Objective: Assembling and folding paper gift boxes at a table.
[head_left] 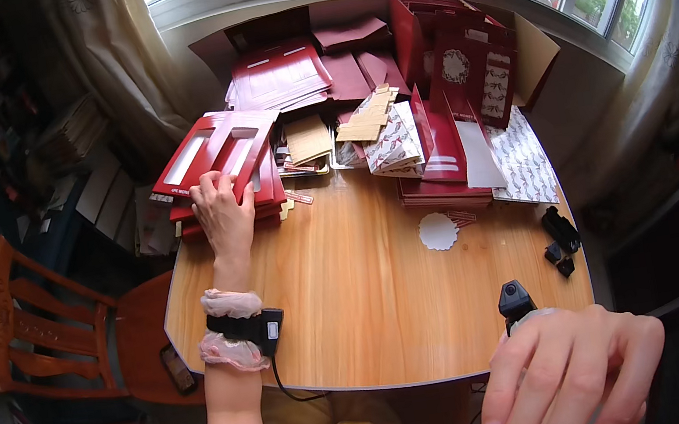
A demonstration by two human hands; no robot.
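Fingers of your left hand [222,208] press flat, open, on the red cut-out card [214,150] topping a stack [266,197] overhanging the tabletop [371,296] edge. Pulling could topple it. Your right hand [569,371] hangs loosely curled, holding nothing.

A wooden tabletop [353,298] with a light grain is seen under a bay window, its near half left bare. At the far left edge a stack of dark red flat cardboard sheets with window cut-outs [217,156] is piled. Further back, more red card pieces [280,75] are heaped, and small tan cardboard inserts [367,119] are laid over patterned white sheets [524,160]. A white scalloped paper disc [438,231] is placed near the middle. Two small black devices [561,239] are set at the right edge.
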